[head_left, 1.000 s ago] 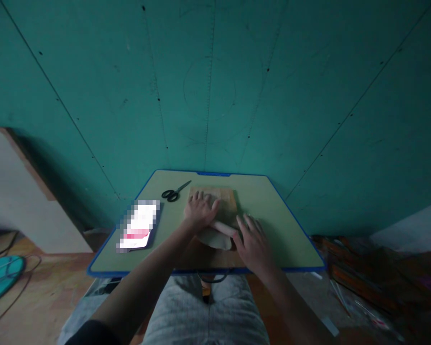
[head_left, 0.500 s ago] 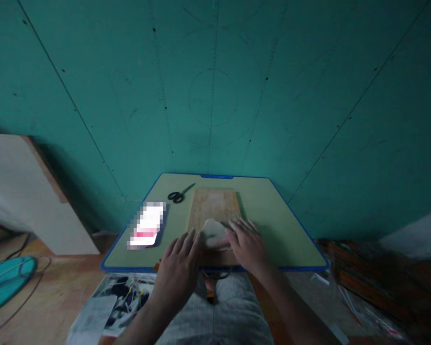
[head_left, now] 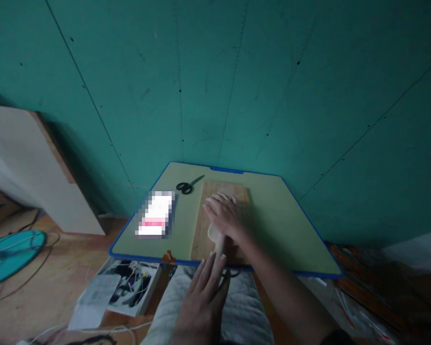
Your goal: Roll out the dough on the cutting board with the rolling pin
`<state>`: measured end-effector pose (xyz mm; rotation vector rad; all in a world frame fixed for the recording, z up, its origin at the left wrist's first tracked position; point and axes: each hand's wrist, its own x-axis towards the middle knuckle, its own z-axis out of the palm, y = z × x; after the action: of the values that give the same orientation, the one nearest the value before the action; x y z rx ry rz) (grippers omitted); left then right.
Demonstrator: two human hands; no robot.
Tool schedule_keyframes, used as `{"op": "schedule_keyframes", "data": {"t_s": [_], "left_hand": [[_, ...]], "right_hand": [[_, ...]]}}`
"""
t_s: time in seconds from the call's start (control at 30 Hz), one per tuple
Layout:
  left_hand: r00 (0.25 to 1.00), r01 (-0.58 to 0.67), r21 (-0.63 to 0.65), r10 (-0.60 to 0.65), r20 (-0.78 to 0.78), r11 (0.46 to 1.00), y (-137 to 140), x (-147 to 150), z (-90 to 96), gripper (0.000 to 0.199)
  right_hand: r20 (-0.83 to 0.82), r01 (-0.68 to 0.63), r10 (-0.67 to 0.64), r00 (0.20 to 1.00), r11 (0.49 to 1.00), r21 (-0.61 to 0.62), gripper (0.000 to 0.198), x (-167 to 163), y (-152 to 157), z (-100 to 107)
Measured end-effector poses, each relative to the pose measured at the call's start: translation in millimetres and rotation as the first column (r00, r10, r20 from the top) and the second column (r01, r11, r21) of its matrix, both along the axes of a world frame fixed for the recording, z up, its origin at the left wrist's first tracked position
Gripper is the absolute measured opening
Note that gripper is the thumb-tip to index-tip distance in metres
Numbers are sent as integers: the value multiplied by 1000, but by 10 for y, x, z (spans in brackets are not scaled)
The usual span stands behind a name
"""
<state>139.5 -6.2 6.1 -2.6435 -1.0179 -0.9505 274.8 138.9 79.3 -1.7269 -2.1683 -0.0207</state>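
Pale rod (head_left: 220,246), long axis near-to-far, far end under right hand (head_left: 224,214); left hand (head_left: 202,304) grip unclenched, right grip unclear.

The single view looks from the person's head, forward and downward; left hand (head_left: 203,304) is nearest, green wall (head_left: 208,81) beyond.

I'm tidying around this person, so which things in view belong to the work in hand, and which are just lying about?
Belonging to the work: wooden board, pale flat piece, pale rod, table beneath.

Apparently just lying about: scissors, pixelated screen, box of cables, turquoise disc, leaning white panel.
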Motion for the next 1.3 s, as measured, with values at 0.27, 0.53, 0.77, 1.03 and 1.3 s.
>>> {"op": "schedule_keyframes", "data": {"t_s": [0.27, 0.53, 0.77, 1.03, 1.3], "left_hand": [[985, -33, -82, 46, 168, 996, 77, -195, 42, 51], [968, -85, -196, 127, 218, 977, 139, -370, 39, 66], [979, -34, -304, 94, 183, 952, 161, -389, 187, 67], [996, -77, -227, 84, 22, 971, 424, -281, 402, 56], [904, -377, -171, 320, -284, 910, 1120, -141, 636, 33]], "right_hand": [[-24, 60, -62, 998, 996, -67, 30, -343, 197, 38], [-41, 48, -52, 998, 995, -84, 30, -560, 370, -16], [-31, 33, -36, 999, 993, -116, 28, -456, 337, -3], [74, 86, -78, 994, 990, -111, 36, 208, -188, -86], [70, 151, -140, 988, 972, -181, 40, 560, -465, -109]]}}
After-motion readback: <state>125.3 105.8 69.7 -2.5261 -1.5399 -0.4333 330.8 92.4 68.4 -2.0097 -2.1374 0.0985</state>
